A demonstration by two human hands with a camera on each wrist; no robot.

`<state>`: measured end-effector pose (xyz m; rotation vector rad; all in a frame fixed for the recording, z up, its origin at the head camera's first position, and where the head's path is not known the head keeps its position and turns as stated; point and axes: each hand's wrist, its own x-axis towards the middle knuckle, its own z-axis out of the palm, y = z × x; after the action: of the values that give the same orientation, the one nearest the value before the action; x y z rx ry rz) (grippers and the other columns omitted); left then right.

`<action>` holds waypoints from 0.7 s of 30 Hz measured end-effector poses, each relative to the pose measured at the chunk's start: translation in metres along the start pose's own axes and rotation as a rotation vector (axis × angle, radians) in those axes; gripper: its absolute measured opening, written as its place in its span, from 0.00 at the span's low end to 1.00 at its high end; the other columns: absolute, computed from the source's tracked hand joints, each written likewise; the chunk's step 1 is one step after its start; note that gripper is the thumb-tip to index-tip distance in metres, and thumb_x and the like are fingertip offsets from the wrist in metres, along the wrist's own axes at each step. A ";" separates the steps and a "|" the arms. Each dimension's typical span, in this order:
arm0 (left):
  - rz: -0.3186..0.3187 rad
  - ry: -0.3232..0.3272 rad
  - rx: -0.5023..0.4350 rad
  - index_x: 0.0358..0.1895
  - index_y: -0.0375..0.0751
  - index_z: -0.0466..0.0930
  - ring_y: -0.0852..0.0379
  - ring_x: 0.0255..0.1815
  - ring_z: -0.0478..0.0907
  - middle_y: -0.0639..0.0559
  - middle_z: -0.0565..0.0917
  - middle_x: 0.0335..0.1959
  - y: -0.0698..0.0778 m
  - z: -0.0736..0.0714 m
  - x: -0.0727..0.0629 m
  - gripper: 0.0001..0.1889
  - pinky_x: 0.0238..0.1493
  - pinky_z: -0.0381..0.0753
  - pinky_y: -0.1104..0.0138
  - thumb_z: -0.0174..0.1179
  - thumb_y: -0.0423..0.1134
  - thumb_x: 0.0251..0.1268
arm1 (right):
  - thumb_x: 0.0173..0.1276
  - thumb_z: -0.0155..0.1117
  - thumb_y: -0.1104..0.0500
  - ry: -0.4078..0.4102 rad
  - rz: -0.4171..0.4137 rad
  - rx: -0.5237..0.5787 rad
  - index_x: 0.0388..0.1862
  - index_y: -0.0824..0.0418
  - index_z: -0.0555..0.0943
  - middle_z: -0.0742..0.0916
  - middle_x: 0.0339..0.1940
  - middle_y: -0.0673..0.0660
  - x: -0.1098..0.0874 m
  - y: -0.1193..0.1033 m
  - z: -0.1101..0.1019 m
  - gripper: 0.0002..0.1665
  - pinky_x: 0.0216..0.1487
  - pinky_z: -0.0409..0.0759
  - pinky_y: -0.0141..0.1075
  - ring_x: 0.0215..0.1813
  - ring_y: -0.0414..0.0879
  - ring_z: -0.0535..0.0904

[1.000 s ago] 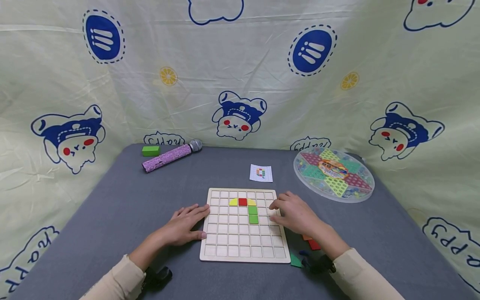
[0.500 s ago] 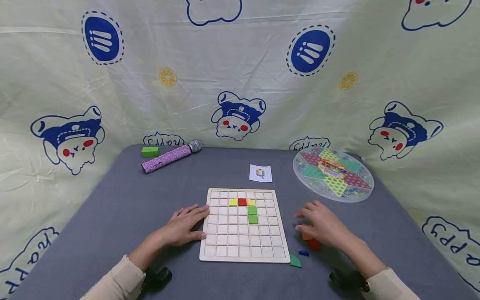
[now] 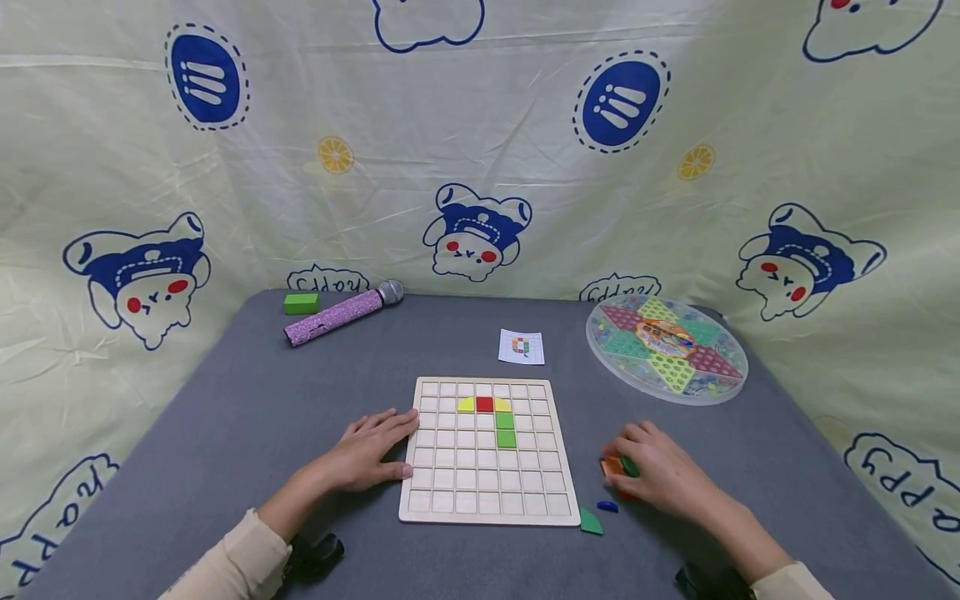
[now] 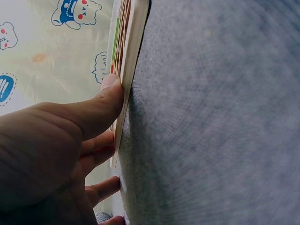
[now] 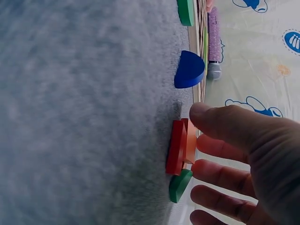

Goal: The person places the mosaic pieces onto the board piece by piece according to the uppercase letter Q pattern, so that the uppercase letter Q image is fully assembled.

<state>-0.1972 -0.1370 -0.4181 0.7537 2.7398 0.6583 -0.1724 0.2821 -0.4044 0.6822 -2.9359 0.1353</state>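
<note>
A wooden grid board (image 3: 461, 479) lies on the table with yellow corner pieces, a red square (image 3: 485, 404) and two green squares (image 3: 506, 438) set in its cells. My left hand (image 3: 367, 454) rests against the board's left edge, thumb and fingers loosely extended. To the right of the board, my right hand (image 3: 660, 471) hovers over a small pile, its fingertips close to an orange piece (image 3: 611, 467). A dark green piece (image 3: 630, 467) shows beside the fingers. In the right wrist view a red piece (image 5: 176, 147) lies against the orange one, and the fingers are spread behind them.
A blue half-round piece (image 3: 607, 506) and a green quarter-round piece (image 3: 591, 522) lie by the board's lower right corner. Farther back are a pattern card (image 3: 521, 347), a round game box (image 3: 667, 350), a purple microphone (image 3: 337, 317) and a green block (image 3: 302, 303).
My right hand has moved away from the board's right side, rightward and down to the loose pieces. My left hand has stayed at the board's left edge.
</note>
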 end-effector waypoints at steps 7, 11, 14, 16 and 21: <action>0.012 0.006 0.001 0.73 0.43 0.57 0.40 0.76 0.50 0.48 0.59 0.75 0.000 0.000 0.000 0.37 0.69 0.46 0.37 0.58 0.52 0.63 | 0.50 0.75 0.49 -0.010 0.021 -0.015 0.37 0.49 0.84 0.80 0.36 0.45 -0.002 0.001 0.003 0.15 0.37 0.68 0.36 0.38 0.40 0.68; 0.012 0.007 0.004 0.73 0.43 0.56 0.40 0.76 0.50 0.48 0.59 0.75 0.000 0.000 0.000 0.37 0.69 0.46 0.38 0.58 0.52 0.64 | 0.50 0.75 0.50 0.000 0.031 -0.021 0.37 0.50 0.84 0.80 0.35 0.46 -0.004 0.001 0.004 0.15 0.37 0.69 0.36 0.38 0.41 0.68; 0.009 0.003 0.004 0.73 0.43 0.56 0.40 0.76 0.50 0.49 0.59 0.75 0.000 0.000 0.000 0.37 0.69 0.46 0.38 0.58 0.52 0.63 | 0.50 0.75 0.51 0.005 0.041 -0.030 0.36 0.50 0.84 0.80 0.35 0.46 -0.005 0.001 0.004 0.14 0.37 0.68 0.37 0.38 0.41 0.69; 0.007 0.002 0.003 0.73 0.44 0.56 0.40 0.76 0.50 0.49 0.59 0.75 0.000 0.000 0.000 0.37 0.69 0.45 0.38 0.58 0.52 0.63 | 0.50 0.75 0.51 0.006 0.048 -0.041 0.36 0.51 0.84 0.80 0.35 0.46 -0.005 0.000 0.004 0.14 0.37 0.69 0.37 0.38 0.42 0.69; 0.006 0.002 0.001 0.73 0.44 0.56 0.40 0.76 0.50 0.49 0.59 0.75 0.000 0.000 0.000 0.38 0.69 0.45 0.38 0.58 0.53 0.63 | 0.49 0.74 0.53 0.004 0.052 -0.052 0.36 0.52 0.84 0.80 0.34 0.47 -0.005 0.000 0.004 0.14 0.36 0.68 0.38 0.37 0.43 0.69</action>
<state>-0.1973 -0.1372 -0.4179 0.7627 2.7412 0.6590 -0.1682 0.2841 -0.4089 0.5973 -2.9435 0.0653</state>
